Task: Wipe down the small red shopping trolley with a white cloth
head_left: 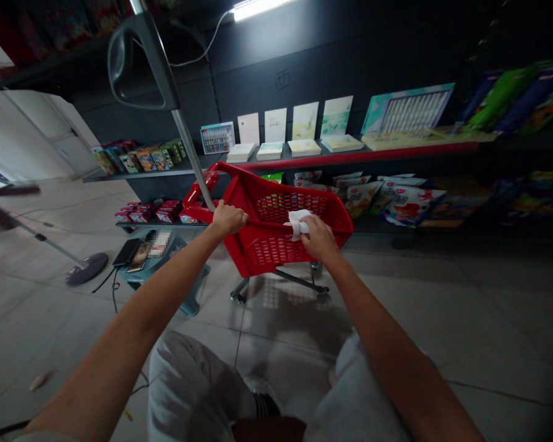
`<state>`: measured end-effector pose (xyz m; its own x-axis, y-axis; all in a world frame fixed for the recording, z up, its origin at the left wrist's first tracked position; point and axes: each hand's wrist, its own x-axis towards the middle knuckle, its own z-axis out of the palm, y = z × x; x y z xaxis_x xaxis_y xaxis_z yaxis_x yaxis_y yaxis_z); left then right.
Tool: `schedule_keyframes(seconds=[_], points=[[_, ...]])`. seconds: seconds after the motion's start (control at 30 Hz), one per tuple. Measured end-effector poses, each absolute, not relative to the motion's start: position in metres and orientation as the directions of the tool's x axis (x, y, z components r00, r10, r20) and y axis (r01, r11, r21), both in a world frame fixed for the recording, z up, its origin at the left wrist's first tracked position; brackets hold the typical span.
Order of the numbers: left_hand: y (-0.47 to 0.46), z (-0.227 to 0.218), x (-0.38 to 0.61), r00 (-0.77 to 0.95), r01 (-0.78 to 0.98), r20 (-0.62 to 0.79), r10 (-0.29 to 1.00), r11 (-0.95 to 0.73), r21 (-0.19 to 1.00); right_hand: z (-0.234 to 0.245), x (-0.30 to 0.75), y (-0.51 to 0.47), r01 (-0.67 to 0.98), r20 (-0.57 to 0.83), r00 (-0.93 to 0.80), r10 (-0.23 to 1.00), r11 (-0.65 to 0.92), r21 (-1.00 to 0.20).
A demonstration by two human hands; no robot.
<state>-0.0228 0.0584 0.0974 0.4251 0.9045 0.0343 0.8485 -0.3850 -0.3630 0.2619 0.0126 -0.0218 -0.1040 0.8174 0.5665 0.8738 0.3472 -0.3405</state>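
A small red shopping cart (276, 250) with a perforated plastic basket stands on castors in front of me. My left hand (229, 220) is closed over the basket's rim at its handle end. In my right hand (320, 238) is a crumpled white tissue (298, 222), pressed against the top rim of the near side. Part of the tissue sticks out past my fingers. A metal pole (187, 144) with a dark grey loop handle (163, 73) rises through the cart's handle end, left of the basket.
Behind the cart, a shelf (304, 161) with a red edge carries booklets and boxed sets; snack bags (408, 199) fill the lower level. A blue-grey stool (154, 264) with a phone and cards stands at left. Beyond it is a round-based stand (87, 269). Cables cross the floor.
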Motion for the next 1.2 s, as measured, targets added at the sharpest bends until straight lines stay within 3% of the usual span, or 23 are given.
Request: schedule_keyframes(seconds=[0.4,0.67,0.97,1.2], points=[[0.061,0.105,-0.024,0.397,0.842,-0.040,0.917,-0.381,-0.382,-0.018,0.257,0.011,0.832,0.559,-0.108,0.822,0.382,-0.402],[0.066,0.109,-0.017,0.296,0.891,-0.099,0.950,-0.312,-0.328,-0.019,0.235,0.016,0.646,0.639,-0.161,0.752,0.570,-0.508],[0.067,0.105,-0.014,0.198,0.925,-0.097,0.975,-0.218,-0.311,-0.011,0.171,0.007,0.671,0.666,-0.200,0.719,0.596,-0.442],[0.072,0.107,-0.020,0.169,0.944,-0.023,0.985,-0.168,-0.284,-0.003,0.206,-0.001,0.775,0.595,-0.214,0.775,0.505,-0.379]])
